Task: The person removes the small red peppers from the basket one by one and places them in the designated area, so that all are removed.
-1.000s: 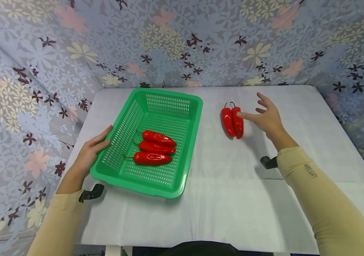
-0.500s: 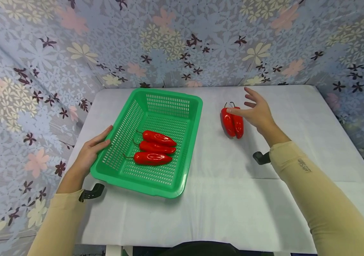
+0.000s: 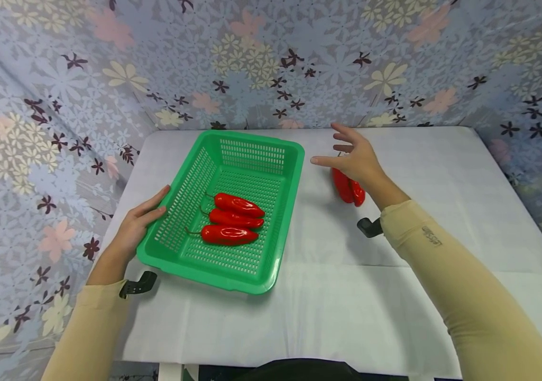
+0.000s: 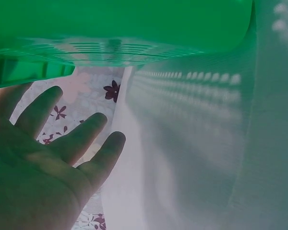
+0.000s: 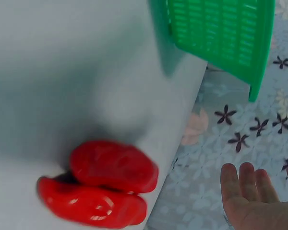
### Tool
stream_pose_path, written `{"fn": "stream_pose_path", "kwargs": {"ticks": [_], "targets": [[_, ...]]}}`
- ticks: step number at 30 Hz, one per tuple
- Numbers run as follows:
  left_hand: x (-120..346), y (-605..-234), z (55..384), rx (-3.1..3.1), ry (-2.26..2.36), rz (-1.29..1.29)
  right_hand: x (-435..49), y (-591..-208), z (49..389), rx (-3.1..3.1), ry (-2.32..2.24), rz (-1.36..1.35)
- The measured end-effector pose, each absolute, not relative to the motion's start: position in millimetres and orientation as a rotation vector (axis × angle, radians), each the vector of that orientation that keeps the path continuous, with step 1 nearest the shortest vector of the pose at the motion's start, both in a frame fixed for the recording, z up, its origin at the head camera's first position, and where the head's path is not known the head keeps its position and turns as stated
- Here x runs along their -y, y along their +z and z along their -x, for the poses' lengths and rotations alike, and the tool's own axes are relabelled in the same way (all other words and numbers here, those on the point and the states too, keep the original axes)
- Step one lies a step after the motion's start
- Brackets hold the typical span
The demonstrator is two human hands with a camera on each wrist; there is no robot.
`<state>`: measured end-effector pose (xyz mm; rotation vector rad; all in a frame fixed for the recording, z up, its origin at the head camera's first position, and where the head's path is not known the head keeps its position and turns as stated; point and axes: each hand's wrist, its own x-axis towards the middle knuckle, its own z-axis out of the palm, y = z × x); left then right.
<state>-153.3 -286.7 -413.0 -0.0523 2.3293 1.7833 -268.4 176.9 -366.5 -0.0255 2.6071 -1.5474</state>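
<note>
Floral-patterned fabric point(image 3: 251, 63) stands behind and to the left and right of both hands. White-covered counter point(image 3: 370, 312) lies beneath them.

Left grip point(image 3: 135, 227): fingers straight and spread, touching the left rim of a green perforated plastic basket point(image 3: 204, 278). Basket sits directly to the right of this grip, on the counter, slightly angled. Inside, three red chili peppers point(image 3: 229, 235) lie side by side on the basket floor, stems pointing toward the left grip, tips away from it.

Right grip point(image 3: 357, 159): fingers and thumb extended and parted, holding nothing. It hovers above two more red chili peppers point(image 3: 343, 188), which rest on the counter side by side and touching; in the head view it partly covers them. Thumb points toward the basket's right rim, near it but apart.

Each wrist, just behind its grip, carries a black camera mount point(image 3: 139, 284). Tan sleeves point(image 3: 456, 275) cover both forearms.
</note>
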Motion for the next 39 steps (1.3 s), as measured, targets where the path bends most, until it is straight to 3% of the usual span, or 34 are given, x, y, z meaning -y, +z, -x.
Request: {"fn": "stream_pose_path", "kwargs": {"ticks": [39], "targets": [[288,-414,153,-2.357,1.736,0.059,-68,-356,256,-2.419,-1.522,0.538]]}}
